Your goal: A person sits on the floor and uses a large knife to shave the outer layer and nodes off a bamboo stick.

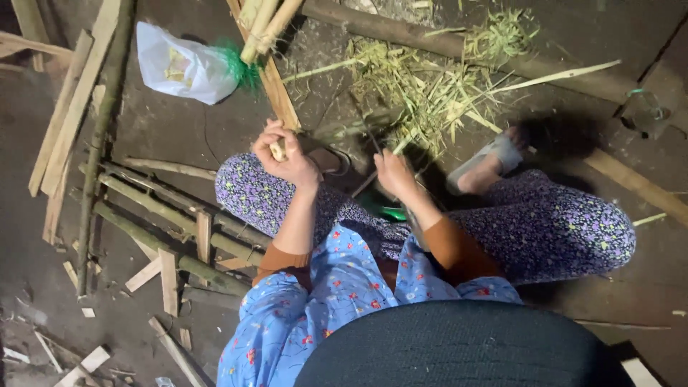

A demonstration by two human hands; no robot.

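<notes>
Underfoot, dark floor [179, 129] strewn with bamboo shavings [423, 86]

This is looking like a rough home workshop for bamboo craft, set on a bare dark floor [179, 129]. Split bamboo strips [68, 107] and green bamboo poles [165, 236] are lying scattered to one side, offcut chips [93, 358] are littering the ground, and a heap of pale shavings [423, 86] is piling up ahead. A white plastic bag [183, 68] is lying among the debris.
</notes>
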